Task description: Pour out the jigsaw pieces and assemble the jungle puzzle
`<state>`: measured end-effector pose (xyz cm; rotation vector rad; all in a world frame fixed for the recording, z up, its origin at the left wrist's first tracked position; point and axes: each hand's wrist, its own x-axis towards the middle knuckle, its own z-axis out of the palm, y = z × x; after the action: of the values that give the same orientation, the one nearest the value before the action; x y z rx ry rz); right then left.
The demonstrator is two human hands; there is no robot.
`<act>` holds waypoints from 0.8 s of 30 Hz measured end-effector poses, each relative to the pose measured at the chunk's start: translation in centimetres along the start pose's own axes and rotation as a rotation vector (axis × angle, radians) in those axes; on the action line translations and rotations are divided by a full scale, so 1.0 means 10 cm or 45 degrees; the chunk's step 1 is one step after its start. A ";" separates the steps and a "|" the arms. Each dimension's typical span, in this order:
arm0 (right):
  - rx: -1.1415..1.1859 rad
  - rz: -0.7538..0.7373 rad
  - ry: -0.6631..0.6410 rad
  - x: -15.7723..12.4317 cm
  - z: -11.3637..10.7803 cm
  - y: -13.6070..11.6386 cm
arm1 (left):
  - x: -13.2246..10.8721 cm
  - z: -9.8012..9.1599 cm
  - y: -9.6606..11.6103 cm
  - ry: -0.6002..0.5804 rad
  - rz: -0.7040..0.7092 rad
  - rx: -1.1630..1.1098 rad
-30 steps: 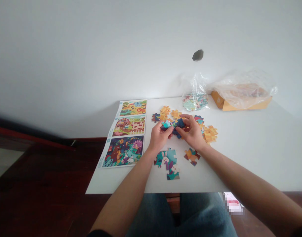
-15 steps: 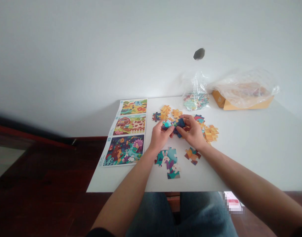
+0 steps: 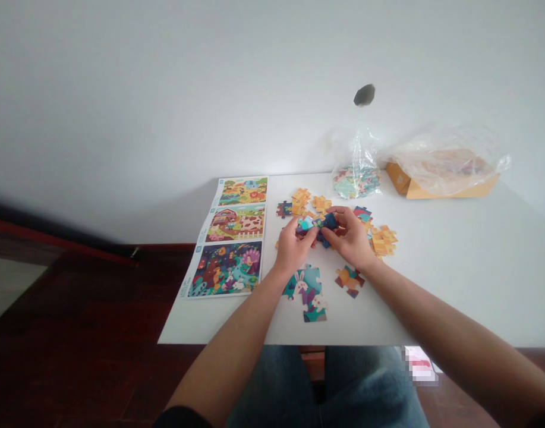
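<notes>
Near the middle of the frame, a person seated at a white table (image 3: 454, 285) holds a small clump of dark blue and teal jigsaw pieces (image 3: 317, 224) between both hands. The left hand (image 3: 292, 246) pinches the teal end between thumb and fingers, and the right hand (image 3: 350, 238) closes on the dark blue end, making a narrow grip on each side with the hands almost meeting. Loose pieces with orange backs (image 3: 301, 199) lie just beyond the hands, and a second orange heap (image 3: 383, 241) sits to the right of the right hand. Nearer the table's front edge, below the hands, a joined section showing a white rabbit (image 3: 305, 294) lies flat, with a small cluster of pieces (image 3: 349, 281) to its right. A printed sheet of three puzzle pictures (image 3: 230, 238) lies along the table's left edge. At the upper right, a clear plastic bag of pieces (image 3: 356, 181) and a yellow cardboard box under plastic film (image 3: 441, 178) sit against the wall.
</notes>
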<state>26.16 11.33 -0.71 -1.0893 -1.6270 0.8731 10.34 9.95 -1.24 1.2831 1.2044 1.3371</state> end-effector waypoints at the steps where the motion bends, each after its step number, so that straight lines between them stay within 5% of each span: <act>1: -0.001 -0.001 0.000 0.00 0.00 0.00 | 0.00 0.00 0.00 0.002 0.004 0.008; 15: 0.049 0.057 0.001 0.00 -0.03 0.05 | 0.05 -0.06 0.02 -0.053 -0.089 -0.120; 24: 0.125 0.100 0.029 0.02 -0.05 0.03 | 0.09 -0.17 0.14 -0.129 -0.336 -0.549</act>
<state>26.65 11.67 -0.72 -1.0965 -1.5152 0.9783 8.61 10.52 0.31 0.8422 0.9141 1.2365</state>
